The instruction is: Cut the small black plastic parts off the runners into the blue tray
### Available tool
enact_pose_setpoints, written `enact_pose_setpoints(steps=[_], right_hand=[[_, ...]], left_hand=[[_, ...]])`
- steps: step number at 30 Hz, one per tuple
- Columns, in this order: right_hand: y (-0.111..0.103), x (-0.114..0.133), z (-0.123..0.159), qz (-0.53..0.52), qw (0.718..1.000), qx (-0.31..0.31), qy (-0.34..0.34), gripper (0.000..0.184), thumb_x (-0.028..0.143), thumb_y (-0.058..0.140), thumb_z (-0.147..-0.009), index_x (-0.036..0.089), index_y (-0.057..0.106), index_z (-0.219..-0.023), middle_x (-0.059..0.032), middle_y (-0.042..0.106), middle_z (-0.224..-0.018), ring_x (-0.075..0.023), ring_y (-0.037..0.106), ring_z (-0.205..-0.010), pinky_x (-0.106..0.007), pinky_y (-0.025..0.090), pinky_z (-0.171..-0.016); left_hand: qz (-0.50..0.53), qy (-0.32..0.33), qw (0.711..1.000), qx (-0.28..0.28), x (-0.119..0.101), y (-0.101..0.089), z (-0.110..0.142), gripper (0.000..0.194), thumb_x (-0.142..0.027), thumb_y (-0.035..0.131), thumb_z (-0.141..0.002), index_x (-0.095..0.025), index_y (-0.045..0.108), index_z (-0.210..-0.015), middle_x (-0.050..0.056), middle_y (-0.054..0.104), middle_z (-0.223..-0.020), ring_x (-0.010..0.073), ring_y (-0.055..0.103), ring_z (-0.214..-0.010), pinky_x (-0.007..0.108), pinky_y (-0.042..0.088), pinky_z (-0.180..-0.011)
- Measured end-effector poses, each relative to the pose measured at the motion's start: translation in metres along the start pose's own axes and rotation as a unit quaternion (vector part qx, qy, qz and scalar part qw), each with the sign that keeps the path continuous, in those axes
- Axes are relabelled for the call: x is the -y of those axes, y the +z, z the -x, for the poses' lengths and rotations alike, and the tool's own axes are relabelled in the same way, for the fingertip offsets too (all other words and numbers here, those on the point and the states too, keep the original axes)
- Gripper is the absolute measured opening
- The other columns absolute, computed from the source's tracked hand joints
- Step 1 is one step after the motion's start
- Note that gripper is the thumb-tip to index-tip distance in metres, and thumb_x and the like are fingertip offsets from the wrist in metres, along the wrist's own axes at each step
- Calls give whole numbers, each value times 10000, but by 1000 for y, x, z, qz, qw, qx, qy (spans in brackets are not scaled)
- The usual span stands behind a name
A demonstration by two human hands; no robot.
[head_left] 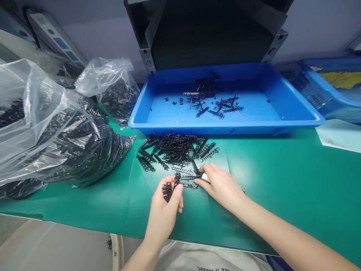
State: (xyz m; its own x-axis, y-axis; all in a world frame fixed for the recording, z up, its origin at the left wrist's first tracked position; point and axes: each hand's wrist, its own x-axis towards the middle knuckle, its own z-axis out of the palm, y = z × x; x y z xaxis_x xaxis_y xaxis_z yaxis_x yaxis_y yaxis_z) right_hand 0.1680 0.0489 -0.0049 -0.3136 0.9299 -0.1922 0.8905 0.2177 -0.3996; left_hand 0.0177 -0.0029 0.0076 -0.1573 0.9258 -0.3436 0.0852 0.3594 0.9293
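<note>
My left hand [165, 205] is closed around several small black plastic clip-like parts [167, 191], which stick up between thumb and fingers. To its right, my right hand [221, 185] is closed in a pinch on a dark plastic strip [195, 168] just above the table. Something white [205, 177] shows at its fingers; I cannot tell if it is a finger cover or a separate thing. Between the hands lie a few notched black strips [189, 186]. Beyond them spreads a heap of similar black plastic strips [177, 148].
A blue tray [225, 130] with scattered black parts stands behind the heap, under a dark metal frame [208, 34]. Clear bags of black parts [73, 146] bulge at the left. A blue basket [316, 86] is at the right, and a pale tub [117, 248] sits below the green table's edge.
</note>
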Motion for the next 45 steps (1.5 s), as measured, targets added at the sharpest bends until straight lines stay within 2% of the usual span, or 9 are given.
enact_pose_setpoints(steps=[7, 10, 12, 15, 18, 20, 25, 30, 45], right_hand=[[-8, -8, 8, -41, 999, -4, -8, 78, 260, 514, -826, 186, 533, -841, -48, 624, -848, -198, 619, -727, -278, 462, -588], [-15, -9, 21, -106, 992, -10, -71, 59, 200, 502, -812, 210, 516, -867, -32, 604, -879, -173, 602, -726, -272, 473, -599], [-21, -8, 29, -139, 980, -7, -144, 168, 106, 475, -783, 221, 520, -897, -34, 596, -935, -166, 596, -759, -280, 480, -637], [-26, -7, 36, -134, 967, -4, -218, 275, 32, 426, -749, 213, 539, -922, -50, 586, -987, -155, 594, -742, -275, 480, -614], [-26, -6, 38, -171, 955, 1, -242, 272, 37, 395, -783, 204, 540, -940, -52, 595, -980, -155, 594, -798, -275, 490, -651], [-22, -6, 39, -219, 947, -13, -236, 272, 68, 399, -814, 213, 518, -1012, -51, 592, -1021, -158, 580, -905, -282, 492, -742], [-14, -8, 42, -205, 971, -78, -97, 299, 265, 398, -877, 225, 452, -1169, -92, 536, -1169, -207, 562, -1004, -351, 506, -783], [-11, -3, 49, -164, 976, -38, -139, 330, 220, 317, -902, 191, 482, -1187, -89, 592, -1122, -207, 570, -977, -353, 526, -736], [-7, 4, 50, -127, 977, -57, -161, 322, 187, 348, -893, 135, 531, -1152, -74, 664, -941, -214, 581, -772, -320, 488, -527]], left_hand=[[46, -13, 998, 33, 6, -4, -7, 169, -296, 517, -808, -191, 427, -710, -88, 408, -425, 85, 372, -407, 204, 312, -454], [43, 0, 998, 38, 5, -2, -10, 164, -323, 527, -806, -167, 509, -758, -59, 469, -474, 95, 432, -451, 213, 339, -488], [76, 0, 996, 51, 3, -2, -13, 211, -364, 522, -811, -161, 525, -752, -56, 463, -468, 82, 390, -419, 205, 300, -447], [116, -32, 980, 156, 0, -1, -15, 349, -488, 524, -783, -150, 519, -699, -73, 383, -401, 55, 255, -363, 196, 181, -385], [129, -77, 953, 263, 0, 1, -12, 400, -520, 644, -666, -149, 509, -729, -60, 446, -474, 45, 279, -378, 181, 193, -369], [125, -88, 956, 252, 0, 4, -8, 349, -428, 686, -658, -162, 482, -754, -44, 510, -544, 42, 305, -389, 171, 213, -362], [90, -71, 981, 158, 1, 5, -4, 217, -265, 609, -730, -162, 501, -887, -49, 540, -555, 45, 323, -400, 174, 239, -395], [76, -47, 986, 139, 4, 4, -6, 189, -259, 633, -708, -164, 552, -850, -42, 545, -583, 53, 345, -411, 193, 234, -398], [-10, -16, 993, 116, -3, 6, -1, 84, -229, 596, -719, -167, 554, -757, -25, 575, -644, 120, 515, -602, 218, 422, -576]])
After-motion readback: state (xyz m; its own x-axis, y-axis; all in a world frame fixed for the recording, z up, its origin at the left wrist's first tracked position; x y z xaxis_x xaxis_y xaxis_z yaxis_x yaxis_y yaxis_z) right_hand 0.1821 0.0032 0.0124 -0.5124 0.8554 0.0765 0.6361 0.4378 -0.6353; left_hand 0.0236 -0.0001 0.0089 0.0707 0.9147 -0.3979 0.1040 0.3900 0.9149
